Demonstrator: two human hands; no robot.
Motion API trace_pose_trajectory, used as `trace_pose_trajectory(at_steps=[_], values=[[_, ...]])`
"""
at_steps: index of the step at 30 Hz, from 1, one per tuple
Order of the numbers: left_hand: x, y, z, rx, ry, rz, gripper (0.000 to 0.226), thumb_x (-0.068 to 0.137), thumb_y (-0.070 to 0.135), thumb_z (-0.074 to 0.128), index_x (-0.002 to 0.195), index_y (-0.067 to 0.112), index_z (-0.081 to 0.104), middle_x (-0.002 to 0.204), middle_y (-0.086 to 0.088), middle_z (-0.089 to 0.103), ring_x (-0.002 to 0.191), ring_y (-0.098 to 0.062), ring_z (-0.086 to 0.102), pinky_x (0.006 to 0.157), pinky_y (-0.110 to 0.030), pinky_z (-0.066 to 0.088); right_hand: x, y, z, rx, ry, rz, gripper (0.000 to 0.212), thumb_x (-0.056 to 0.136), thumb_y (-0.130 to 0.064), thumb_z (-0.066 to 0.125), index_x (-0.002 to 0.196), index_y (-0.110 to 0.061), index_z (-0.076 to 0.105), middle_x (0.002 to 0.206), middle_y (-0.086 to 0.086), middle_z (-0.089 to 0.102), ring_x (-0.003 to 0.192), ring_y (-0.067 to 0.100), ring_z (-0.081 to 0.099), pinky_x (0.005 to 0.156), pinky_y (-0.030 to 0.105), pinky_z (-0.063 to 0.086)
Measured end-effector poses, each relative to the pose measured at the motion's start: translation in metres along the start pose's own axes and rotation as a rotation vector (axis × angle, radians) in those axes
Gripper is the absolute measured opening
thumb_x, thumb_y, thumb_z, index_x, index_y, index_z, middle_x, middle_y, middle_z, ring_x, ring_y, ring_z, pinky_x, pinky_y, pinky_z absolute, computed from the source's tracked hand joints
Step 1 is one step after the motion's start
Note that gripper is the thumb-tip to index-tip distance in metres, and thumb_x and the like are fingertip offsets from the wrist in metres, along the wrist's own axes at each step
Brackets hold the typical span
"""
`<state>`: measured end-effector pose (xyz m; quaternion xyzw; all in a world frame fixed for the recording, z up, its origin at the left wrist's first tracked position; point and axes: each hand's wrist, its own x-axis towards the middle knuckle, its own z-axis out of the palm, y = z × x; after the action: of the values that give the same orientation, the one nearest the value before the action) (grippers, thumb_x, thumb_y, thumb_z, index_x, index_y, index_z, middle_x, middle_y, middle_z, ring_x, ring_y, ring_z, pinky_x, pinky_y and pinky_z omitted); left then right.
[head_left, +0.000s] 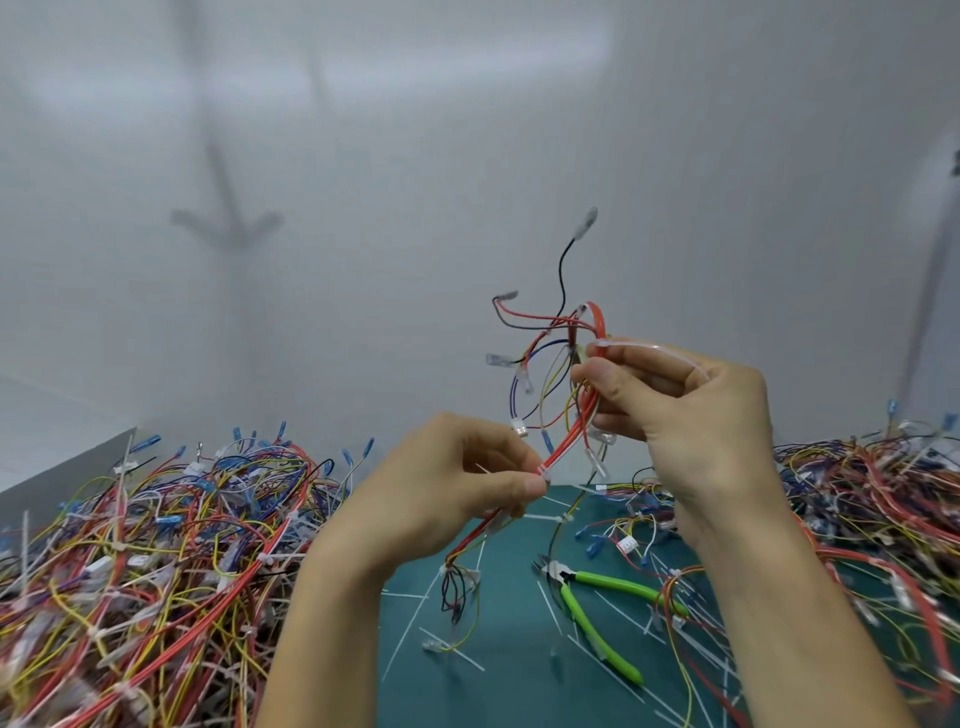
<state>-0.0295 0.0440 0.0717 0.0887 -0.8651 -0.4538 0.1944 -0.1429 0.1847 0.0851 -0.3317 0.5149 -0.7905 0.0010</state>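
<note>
Honestly, my left hand (457, 486) pinches the harness (565, 446), my right hand (691, 410) grips its zip tie (649, 347); pull crooked and the wires could splay.

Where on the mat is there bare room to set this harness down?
Barest: the cutting mat between the left forearm and the green-handled cutters, only tie offcuts there. Crowded: the left wire pile and right wire pile.

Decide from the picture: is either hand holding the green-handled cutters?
No, the green-handled cutters lie on the teal mat, while the left hand and the right hand both grip the wire harness above it.
</note>
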Motion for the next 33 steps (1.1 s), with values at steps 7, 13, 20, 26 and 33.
trace_pose_trajectory(at_steps=[7,13,20,26,33], values=[[0.001,0.001,0.003,0.008,0.060,0.014,0.010,0.085,0.013,0.075,0.080,0.021,0.074,0.076,0.001,0.074,0.071,-0.017,0.073,0.072,-0.034,0.062,0.000,-0.001,-0.002,0.008,0.036,-0.011,0.011,0.078,-0.009,0.080,0.082,-0.019,0.076,0.075,0.007,0.077,0.065,0.018,0.072,0.056,0.022,0.058],[0.000,-0.002,-0.001,0.070,0.084,-0.015,0.012,0.077,0.019,0.083,0.085,0.018,0.073,0.079,0.000,0.075,0.075,-0.010,0.071,0.073,-0.029,0.060,0.002,0.001,-0.003,0.034,0.090,-0.039,0.012,0.077,-0.010,0.081,0.083,-0.019,0.077,0.072,0.001,0.077,0.061,0.013,0.072,0.055,0.019,0.056],[-0.003,-0.009,-0.012,0.104,0.021,-0.052,0.015,0.074,0.016,0.085,0.084,0.022,0.075,0.083,-0.002,0.076,0.080,-0.018,0.072,0.084,-0.039,0.057,0.003,0.001,-0.006,0.041,0.118,-0.062,0.013,0.078,-0.009,0.081,0.083,-0.020,0.077,0.071,0.000,0.076,0.059,0.012,0.070,0.055,0.019,0.055],[-0.003,-0.020,-0.012,0.227,-0.054,-0.177,0.017,0.079,0.013,0.080,0.093,0.021,0.076,0.085,0.002,0.077,0.082,-0.011,0.073,0.086,-0.031,0.057,0.004,-0.001,-0.008,0.097,0.162,-0.057,0.013,0.077,-0.008,0.081,0.084,-0.017,0.076,0.070,-0.001,0.076,0.057,0.010,0.068,0.054,0.018,0.055],[-0.001,-0.022,-0.009,0.019,0.145,-0.228,0.013,0.095,0.011,0.060,0.083,0.009,0.066,0.083,-0.011,0.076,0.070,-0.023,0.071,0.063,-0.027,0.053,0.005,-0.001,-0.009,0.132,0.157,-0.025,0.009,0.078,-0.008,0.079,0.084,-0.014,0.075,0.070,0.002,0.076,0.055,0.011,0.067,0.054,0.018,0.055]])
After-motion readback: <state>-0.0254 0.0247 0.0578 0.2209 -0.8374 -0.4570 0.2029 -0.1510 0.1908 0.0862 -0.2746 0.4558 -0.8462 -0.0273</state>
